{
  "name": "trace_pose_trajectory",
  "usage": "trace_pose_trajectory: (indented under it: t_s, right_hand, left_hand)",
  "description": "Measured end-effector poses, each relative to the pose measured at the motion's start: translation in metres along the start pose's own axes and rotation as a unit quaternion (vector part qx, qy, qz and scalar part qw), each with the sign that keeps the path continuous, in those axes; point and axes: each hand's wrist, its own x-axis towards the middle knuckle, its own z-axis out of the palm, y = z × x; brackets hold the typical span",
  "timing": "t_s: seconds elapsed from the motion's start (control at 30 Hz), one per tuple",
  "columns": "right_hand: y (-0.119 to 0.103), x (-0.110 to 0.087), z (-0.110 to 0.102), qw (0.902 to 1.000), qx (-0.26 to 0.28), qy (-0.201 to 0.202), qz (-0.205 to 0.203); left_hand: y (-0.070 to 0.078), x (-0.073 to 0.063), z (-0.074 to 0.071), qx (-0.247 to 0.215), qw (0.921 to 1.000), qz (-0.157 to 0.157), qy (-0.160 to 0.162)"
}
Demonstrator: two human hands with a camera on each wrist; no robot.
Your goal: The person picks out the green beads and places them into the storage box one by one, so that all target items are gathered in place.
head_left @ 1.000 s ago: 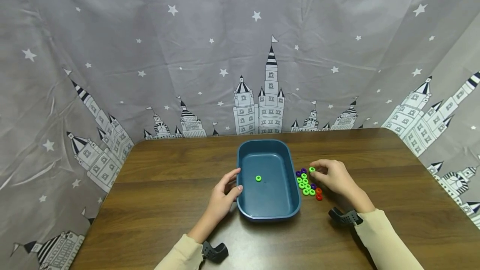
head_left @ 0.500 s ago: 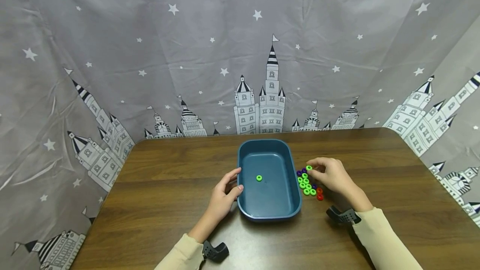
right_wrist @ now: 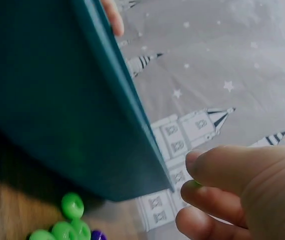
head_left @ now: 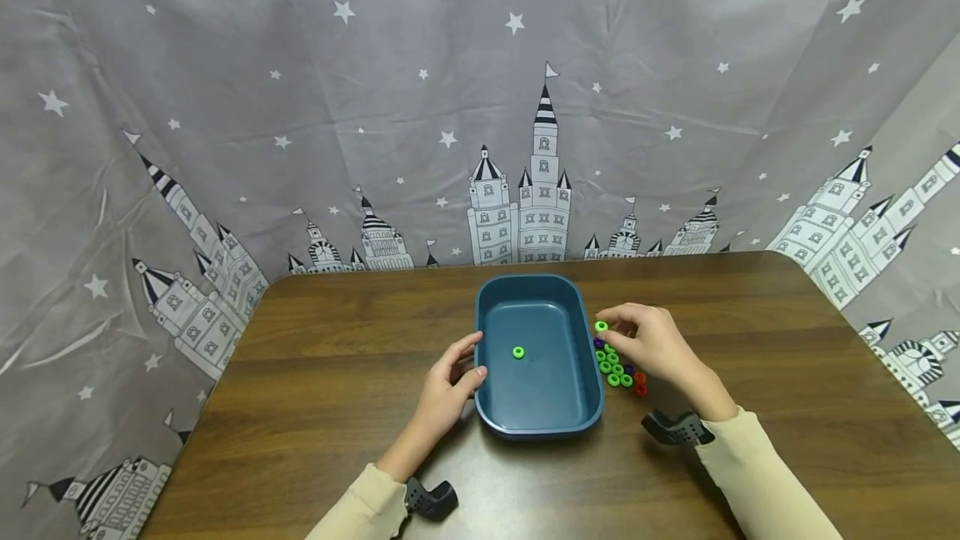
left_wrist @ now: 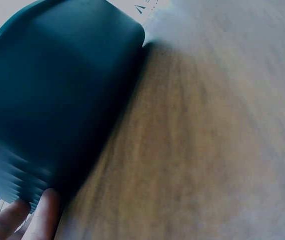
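My right hand (head_left: pixel 651 345) pinches a small green ring (head_left: pixel 601 327) between thumb and fingertips, just outside the right rim of a dark blue plastic bin (head_left: pixel 536 432). The ring is almost hidden by the fingers in the right wrist view. My left hand (head_left: pixel 442 394) rests its fingertips against the bin's left side; in the left wrist view, fingers (left_wrist: pixel 45 215) touch the ribbed outer wall. Inside the bin lies one green ring (head_left: pixel 518 352). A cluster of green rings (head_left: pixel 605 367) lies on the table beneath and beside my right hand.
Purple rings (head_left: pixel 598 342) and red rings (head_left: pixel 640 384) lie among the green ones, close to the bin's right wall. The wooden table (head_left: pixel 337 340) ends at a grey curtain (head_left: pixel 412 123) printed with castles and stars.
My right hand has lifted the green ring from the cluster's far edge and carried it left toward the bin's rim. The left hand stays in place.
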Motion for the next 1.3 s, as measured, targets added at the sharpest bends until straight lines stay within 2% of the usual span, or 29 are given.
trace_pose_trajectory:
  t_s: [0.37,0.63,0.93,1.3]
  right_hand:
    - [-0.021,0.008,0.011,0.9992,0.024,-0.024,-0.02]
    - [-0.033,0.013,0.025,0.9981,0.036,-0.026,-0.042]
    - [-0.051,0.018,0.043,0.9955,0.04,-0.069,-0.051]
    - [-0.061,0.02,0.062,0.9914,0.04,-0.111,-0.056]
  left_hand:
    - [0.0,0.001,0.0,-0.017,0.9999,0.001,0.003]
    - [-0.001,0.001,0.0,-0.006,1.0,0.001,-0.001]
    - [-0.001,0.0,0.0,0.002,1.0,0.002,-0.003]
    - [-0.001,0.001,0.0,-0.015,0.9999,0.001,-0.004]
